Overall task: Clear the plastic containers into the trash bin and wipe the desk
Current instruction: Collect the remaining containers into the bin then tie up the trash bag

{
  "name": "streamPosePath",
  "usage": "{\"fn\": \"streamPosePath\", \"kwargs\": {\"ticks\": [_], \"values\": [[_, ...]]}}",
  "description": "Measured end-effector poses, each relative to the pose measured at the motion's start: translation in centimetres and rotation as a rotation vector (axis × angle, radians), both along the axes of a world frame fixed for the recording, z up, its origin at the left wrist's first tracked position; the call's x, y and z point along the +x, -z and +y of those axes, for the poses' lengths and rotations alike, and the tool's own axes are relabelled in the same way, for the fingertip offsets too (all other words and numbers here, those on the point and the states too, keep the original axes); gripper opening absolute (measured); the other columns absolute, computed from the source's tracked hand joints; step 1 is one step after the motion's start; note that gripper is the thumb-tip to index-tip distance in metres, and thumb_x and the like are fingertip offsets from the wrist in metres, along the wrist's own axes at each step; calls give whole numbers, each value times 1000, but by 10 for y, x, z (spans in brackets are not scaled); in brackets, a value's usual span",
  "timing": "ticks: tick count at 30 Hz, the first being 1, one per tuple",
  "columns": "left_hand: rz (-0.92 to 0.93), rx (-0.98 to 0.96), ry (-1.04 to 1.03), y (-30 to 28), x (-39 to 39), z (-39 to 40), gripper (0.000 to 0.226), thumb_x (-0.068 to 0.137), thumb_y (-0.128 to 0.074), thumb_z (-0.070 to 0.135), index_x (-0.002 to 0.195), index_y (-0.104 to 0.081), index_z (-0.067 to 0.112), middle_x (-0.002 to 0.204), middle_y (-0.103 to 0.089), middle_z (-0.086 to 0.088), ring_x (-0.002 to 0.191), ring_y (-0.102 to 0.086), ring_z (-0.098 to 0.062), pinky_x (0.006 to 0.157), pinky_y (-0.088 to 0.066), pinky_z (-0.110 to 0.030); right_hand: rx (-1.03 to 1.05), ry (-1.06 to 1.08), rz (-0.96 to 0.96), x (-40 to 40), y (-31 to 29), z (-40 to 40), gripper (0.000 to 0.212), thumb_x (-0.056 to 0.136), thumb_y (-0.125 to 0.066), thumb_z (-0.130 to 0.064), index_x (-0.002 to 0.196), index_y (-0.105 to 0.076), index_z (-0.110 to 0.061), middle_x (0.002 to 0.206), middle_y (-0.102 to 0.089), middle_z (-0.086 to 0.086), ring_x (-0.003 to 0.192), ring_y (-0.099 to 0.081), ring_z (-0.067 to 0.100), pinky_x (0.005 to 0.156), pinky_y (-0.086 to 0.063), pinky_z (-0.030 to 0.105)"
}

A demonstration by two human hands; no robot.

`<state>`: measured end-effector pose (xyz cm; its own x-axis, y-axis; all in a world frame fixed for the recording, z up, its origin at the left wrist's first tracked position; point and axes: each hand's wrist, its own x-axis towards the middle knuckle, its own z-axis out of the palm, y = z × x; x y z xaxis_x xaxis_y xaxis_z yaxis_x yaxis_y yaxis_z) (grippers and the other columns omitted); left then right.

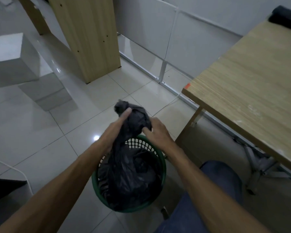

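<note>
**Both hands gather the bag's neck above the bin**

The black trash bag (129, 172) sits inside the green trash bin (161, 167) on the floor, beside the wooden surface (252, 84). Its upper part is drawn up into a bunched neck, probably so the contents stay in while it is closed or lifted. The left hand (114, 132) is wrapped round the neck from the left, with one finger lying up along the wad. The right hand (155, 130) pinches the wad's right side, fingers curled into the plastic. No plastic containers are visible; they may be inside the bag. The visible part of the surface looks bare, with pale smears, seemingly not yet wiped.
</note>
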<state>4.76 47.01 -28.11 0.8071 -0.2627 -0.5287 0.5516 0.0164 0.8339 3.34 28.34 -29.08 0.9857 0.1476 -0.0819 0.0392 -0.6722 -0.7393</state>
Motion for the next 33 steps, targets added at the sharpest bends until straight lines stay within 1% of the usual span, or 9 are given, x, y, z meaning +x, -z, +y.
{"fn": "streamPosePath", "kwargs": {"ticks": [3,9,14,16,19,21,25,29,33], "values": [[11,119,-159,-8,17,8,58,80,-84,48,118,-71,6,111,-78,-12,99,-77,-27,94,-60,-43,-169,-185,-49,-6,4,0,8,95,-55,-25,95,-57,-17,119,-55,4,114,-46,22,86,-42,34],[105,-88,-448,-1,32,27,51,101,-58,48,126,-65,4,119,-75,-15,108,-73,-31,87,-59,-42,183,64,184,-15,-9,-1,35,95,-55,-26,66,-35,-23,60,-38,-7,52,-34,9,56,-25,32],[192,-340,-592,0,34,31,55,102,-45,58,99,-67,8,105,-73,-11,102,-69,-29,88,-58,-46,687,214,506,-18,-5,-6,20,94,-72,-12,89,-53,-11,85,-60,6,61,-63,8,56,-57,26],[186,-360,-633,4,34,33,49,100,-49,60,93,-61,14,107,-63,-10,102,-65,-28,88,-59,-45,750,245,624,-18,-2,-11,49,84,-86,-26,115,-50,-15,109,-62,9,77,-66,13,60,-57,29],[239,-393,-637,3,34,37,55,100,-47,62,131,-60,18,139,-62,-12,128,-61,-31,89,-61,-47,462,158,806,-20,5,-14,136,58,-96,-57,160,-8,-36,150,-43,12,120,-61,28,84,-61,38],[259,-396,-573,2,32,36,63,102,-43,61,142,-57,14,139,-64,-16,125,-63,-32,83,-63,-46,534,108,885,-23,10,-13,157,47,-97,-62,165,2,-35,163,-34,7,137,-50,30,105,-53,51],[318,-357,-459,6,25,30,67,101,-47,61,146,-55,12,134,-67,-18,121,-67,-34,80,-62,-44,1010,178,907,-24,9,0,118,44,-91,-75,143,-55,-20,144,-60,11,133,-57,29,113,-45,52],[168,-232,-106,-2,13,19,81,86,-73,57,140,-58,-1,133,-67,-22,125,-64,-37,111,-47,-49,1127,368,862,-13,6,20,96,60,-90,-67,133,-66,-9,129,-72,15,123,-67,34,106,-53,55],[63,62,80,0,5,10,71,67,-96,16,116,-56,-18,97,-77,-24,92,-77,-36,88,-61,-47,1157,579,800,-1,4,30,66,78,-89,-35,130,-69,0,122,-73,23,112,-71,42,98,-57,57]]}}
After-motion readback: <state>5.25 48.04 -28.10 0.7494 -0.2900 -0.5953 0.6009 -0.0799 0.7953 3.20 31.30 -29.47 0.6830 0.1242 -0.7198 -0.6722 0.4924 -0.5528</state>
